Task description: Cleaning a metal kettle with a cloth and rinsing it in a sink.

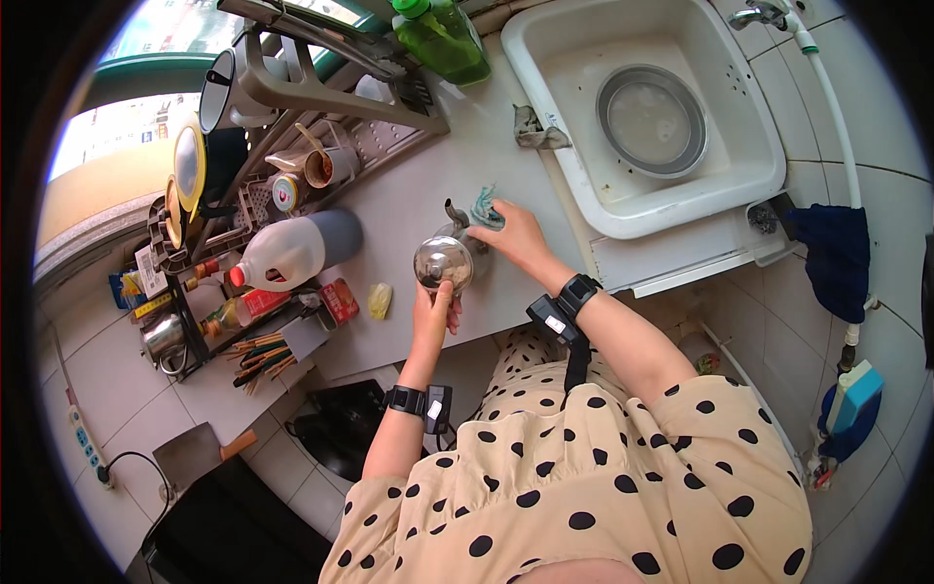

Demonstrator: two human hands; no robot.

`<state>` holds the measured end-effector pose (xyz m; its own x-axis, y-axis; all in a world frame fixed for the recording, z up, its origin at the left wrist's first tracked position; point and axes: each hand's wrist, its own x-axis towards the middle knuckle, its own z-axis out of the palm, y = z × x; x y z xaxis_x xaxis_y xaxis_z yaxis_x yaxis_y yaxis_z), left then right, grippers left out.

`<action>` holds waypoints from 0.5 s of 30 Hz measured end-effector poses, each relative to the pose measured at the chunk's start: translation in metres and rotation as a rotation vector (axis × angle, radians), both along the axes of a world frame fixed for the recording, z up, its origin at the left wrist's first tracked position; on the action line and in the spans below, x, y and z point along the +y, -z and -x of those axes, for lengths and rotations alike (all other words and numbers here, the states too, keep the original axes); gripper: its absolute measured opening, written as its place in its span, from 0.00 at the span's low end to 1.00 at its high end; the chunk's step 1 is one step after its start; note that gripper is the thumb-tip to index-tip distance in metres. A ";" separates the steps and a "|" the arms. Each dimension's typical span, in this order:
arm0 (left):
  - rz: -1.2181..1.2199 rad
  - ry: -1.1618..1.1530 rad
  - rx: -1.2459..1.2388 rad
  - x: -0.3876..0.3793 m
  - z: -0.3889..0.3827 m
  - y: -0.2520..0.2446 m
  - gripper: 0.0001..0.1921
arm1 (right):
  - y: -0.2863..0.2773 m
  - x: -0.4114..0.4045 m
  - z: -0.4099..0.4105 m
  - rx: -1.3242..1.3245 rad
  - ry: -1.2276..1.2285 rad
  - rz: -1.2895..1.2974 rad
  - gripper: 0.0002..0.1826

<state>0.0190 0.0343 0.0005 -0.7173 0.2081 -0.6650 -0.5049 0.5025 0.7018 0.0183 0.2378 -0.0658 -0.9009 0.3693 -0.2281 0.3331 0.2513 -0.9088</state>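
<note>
A shiny stainless-steel pot with a thin curved spout [456,213] is tilted above the white countertop [408,175]. Its round domed metal top [443,259] faces up at me. My left hand [433,314] grips the near side of the pot, thumb against the metal. At the pot's far right side, my right hand [516,232] pinches a crumpled teal cloth [486,209] between thumb and fingers, close to the spout. Part of the pot's body is hidden behind the domed top and my right hand.
A white sink [584,175] holding a metal basin [653,120] of cloudy water lies to the right. A grey rag [538,130] hangs on its rim. On the left are a large plastic jug [295,248], a dish rack [343,109] and a yellowish packet [379,301].
</note>
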 end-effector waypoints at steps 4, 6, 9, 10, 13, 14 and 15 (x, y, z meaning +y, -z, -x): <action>-0.006 0.023 0.001 0.003 0.002 0.001 0.28 | 0.016 0.003 0.014 0.135 -0.071 -0.027 0.15; -0.012 0.020 -0.003 0.004 0.001 0.000 0.28 | 0.020 0.005 0.015 0.096 -0.106 -0.019 0.15; -0.019 0.011 0.002 0.001 0.002 0.003 0.28 | 0.014 0.005 0.019 0.038 -0.172 -0.004 0.14; -0.022 0.011 0.013 -0.001 0.002 0.003 0.28 | 0.009 0.005 0.020 0.020 -0.197 0.001 0.14; -0.032 -0.008 -0.018 0.004 0.002 -0.002 0.25 | 0.009 0.003 0.021 0.032 -0.160 -0.001 0.13; -0.033 -0.008 -0.019 0.004 0.002 0.000 0.25 | 0.011 0.002 0.022 0.031 -0.160 -0.002 0.13; -0.040 -0.002 -0.003 0.004 0.002 0.002 0.27 | 0.015 -0.001 0.022 0.082 -0.144 -0.060 0.14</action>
